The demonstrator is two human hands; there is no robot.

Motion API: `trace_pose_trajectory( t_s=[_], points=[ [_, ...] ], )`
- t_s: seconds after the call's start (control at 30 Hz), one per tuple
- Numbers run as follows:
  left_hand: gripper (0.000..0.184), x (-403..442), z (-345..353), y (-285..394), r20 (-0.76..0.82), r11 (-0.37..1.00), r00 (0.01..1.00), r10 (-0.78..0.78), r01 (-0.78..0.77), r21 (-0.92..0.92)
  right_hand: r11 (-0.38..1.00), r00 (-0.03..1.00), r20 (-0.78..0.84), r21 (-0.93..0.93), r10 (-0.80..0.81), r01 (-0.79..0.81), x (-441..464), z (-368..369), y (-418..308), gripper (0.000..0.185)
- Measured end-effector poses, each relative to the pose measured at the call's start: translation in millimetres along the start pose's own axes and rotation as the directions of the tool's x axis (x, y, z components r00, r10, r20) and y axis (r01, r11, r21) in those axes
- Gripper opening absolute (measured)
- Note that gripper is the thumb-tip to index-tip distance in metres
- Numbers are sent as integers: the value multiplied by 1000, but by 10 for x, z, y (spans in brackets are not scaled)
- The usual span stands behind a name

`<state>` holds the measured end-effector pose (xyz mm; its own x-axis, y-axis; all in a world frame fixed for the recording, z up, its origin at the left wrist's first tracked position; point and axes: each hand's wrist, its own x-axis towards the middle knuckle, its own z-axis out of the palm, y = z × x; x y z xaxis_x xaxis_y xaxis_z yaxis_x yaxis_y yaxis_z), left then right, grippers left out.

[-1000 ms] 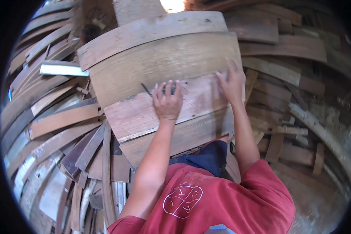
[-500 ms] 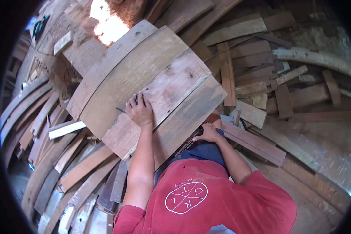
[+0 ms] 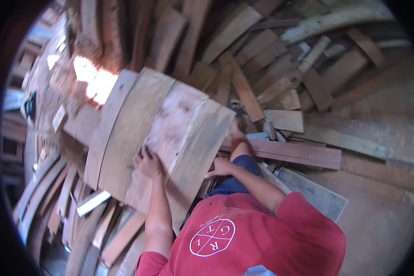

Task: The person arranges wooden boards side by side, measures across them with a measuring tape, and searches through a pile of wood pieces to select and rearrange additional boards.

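Observation:
A wide wooden panel [image 3: 140, 112], made of several planks side by side with slightly curved seams, lies tilted in front of my lap. My left hand [image 3: 148, 163] rests on its pinkish plank with the fingers spread. Against the panel's near edge, my right hand [image 3: 221, 166] is curled, with its fingers partly hidden there. Dark spots mark the pinkish plank, and a pale line runs along the seam beside it.
Curved wooden pieces [image 3: 43, 193] are piled at the left. Loose boards and offcuts [image 3: 248, 85] lie behind and to the right. A reddish beam [image 3: 285, 152] and a grey rectangular board [image 3: 310, 191] lie by my right side. Bright light falls on the ground [image 3: 92, 80] at the far left.
My view has turned, so the panel appears rotated and lower left. My left hand stays on the panel and my right hand at its edge. A thin dark stick beside my left hand no longer shows clearly.

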<state>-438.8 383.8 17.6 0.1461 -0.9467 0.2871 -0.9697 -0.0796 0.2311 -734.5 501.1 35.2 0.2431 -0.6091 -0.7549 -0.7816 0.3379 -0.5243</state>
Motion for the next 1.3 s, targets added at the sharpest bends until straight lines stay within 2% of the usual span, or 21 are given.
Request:
trace_pose_trajectory(
  t_s=[0.13, 0.2, 0.23, 0.27, 0.33, 0.43, 0.5, 0.6, 0.63, 0.77, 0.83, 0.87, 0.93, 0.97, 1.0, 1.07, 1.1, 1.13, 1.2, 1.23, 1.3],
  points=[
    [25, 26, -110, 98, -18, 999, 1000, 16, -15, 29, 998, 997, -60, -47, 47, -50, 20, 3, 160, 96],
    [25, 36, -130, 115, -29, 998, 998, 56, -55, 41, 994, 999, -45, -105, -3, -2, 32, -138, 305, 95],
    [25, 38, -132, 119, -21, 997, 998, 58, -57, 50, 995, 992, -122, -95, 1, -12, 17, -226, 409, 90],
    [25, 34, -134, 130, -10, 997, 998, 58, -57, 60, 996, 992, -127, -87, 6, -17, 49, -343, 555, 90],
    [25, 40, -129, 156, 2, 995, 998, 67, -67, 69, 995, 954, -291, -32, 76, -90, 186, -682, 926, 81],
    [28, 30, -96, 184, 43, 990, 998, 41, -46, 134, 995, 948, -320, -89, 11, -42, 260, -1387, 1431, 71],
    [30, 37, -61, 187, 62, 984, 998, 20, -31, 176, 966, 842, -483, 202, 241, -161, 442, -1711, 1815, 56],
    [32, 28, -25, 191, 59, 967, 998, 33, -47, 251, 951, 790, -537, 242, 295, -190, 905, -2036, 2542, 62],
    [32, 47, -43, 240, 103, 972, 994, -47, 22, 232, 944, 794, -534, 297, 290, -145, 1078, -2125, 2781, 65],
    [37, -16, 75, -26, 141, 959, 988, -59, 17, 283, 924, 835, -433, 317, 341, -213, 1453, -2671, 3207, 56],
    [42, -23, 53, -12, 190, 946, 972, -139, 73, 317, 959, 849, -494, 280, 190, -52, 1631, -2867, 3418, 55],
    [42, -45, 58, -3, 203, 945, 970, -135, 64, 319, 955, 850, -486, 289, 202, -62, 1716, -2941, 3546, 55],
    [48, -72, 157, 20, 76, 851, 925, -371, 306, 426, 940, 835, -510, 339, 207, -26, 1867, -3116, 3845, 57],
    [53, -49, 169, 225, -1, 868, 953, -302, 276, 412, 910, 899, -281, 345, 335, -231, 1713, -3540, 3717, 62],
    [53, -40, 241, 321, 9, 870, 953, -303, 273, 411, 907, 897, -277, 346, 344, -241, 1789, -3589, 3934, 62],
    [54, -50, 400, 454, -84, 792, 906, -414, 404, 457, 909, 764, -525, 371, 375, -191, 1870, -3665, 4317, 61],
    [52, -36, 466, 484, -108, 687, 919, -379, 358, 633, 911, 712, -569, 245, 412, -332, 1747, -3870, 4281, 54],
    [52, -42, 505, 512, -103, 695, 921, -376, 354, 626, 908, 704, -574, 247, 418, -338, 1641, -4047, 4281, 54],
    [48, 32, 460, 770, -121, 646, 892, -435, 403, 649, 906, 520, -785, 117, 335, -407, 1452, -4314, 4404, 49],
    [45, -3, 451, 693, -54, 680, 910, -410, 345, 647, 856, 486, -802, 60, 348, -514, 1360, -4460, 4452, 50],
    [45, 81, 471, 806, -68, 656, 893, -446, 378, 653, 790, 328, -900, 29, 287, -612, 1283, -4573, 4732, 52]
  ],
)
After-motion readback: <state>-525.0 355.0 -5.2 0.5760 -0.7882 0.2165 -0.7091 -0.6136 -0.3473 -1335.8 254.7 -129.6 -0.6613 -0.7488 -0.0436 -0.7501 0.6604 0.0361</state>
